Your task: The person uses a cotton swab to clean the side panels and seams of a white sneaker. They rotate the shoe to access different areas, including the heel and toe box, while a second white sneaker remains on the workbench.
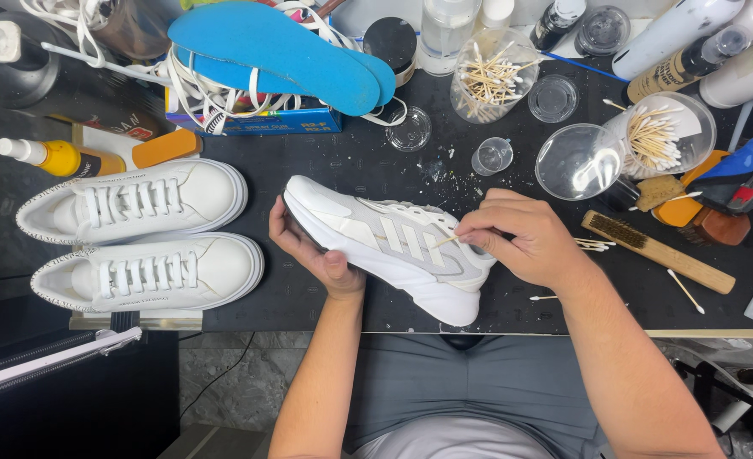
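White sneaker held tilted above the black table's front edge; left hand clasps its toe end, right hand pinches a cotton swab, apparently touching the side panel.

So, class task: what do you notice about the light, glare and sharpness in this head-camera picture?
Head view: even overhead light, soft shadows under the white sneaker held by the left hand; the right hand and cotton swab are sharp; glare spots on the clear plastic cup; the lower left corner is dark.
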